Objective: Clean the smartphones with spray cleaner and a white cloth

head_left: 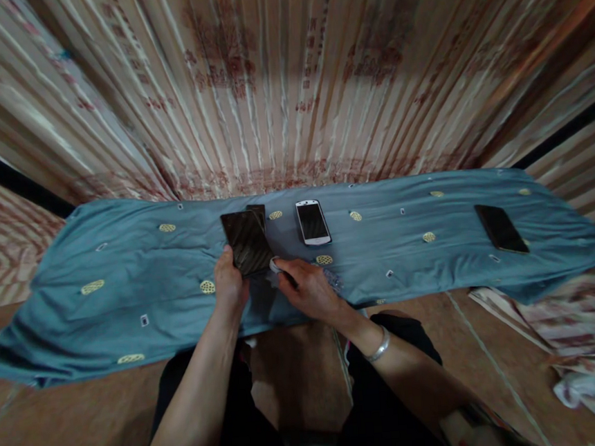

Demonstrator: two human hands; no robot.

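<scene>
Currently gripping dark tablet, left of white phone on blue cloth, with left hand nearly closed; pinching whitish wad in curled right hand at tablet's near right corner.

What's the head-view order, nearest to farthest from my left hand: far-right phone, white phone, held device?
1. Held device: in your left hand.
2. White phone: to the hand's right, near mid-cloth.
3. Far-right phone: near the cloth's right end.
</scene>
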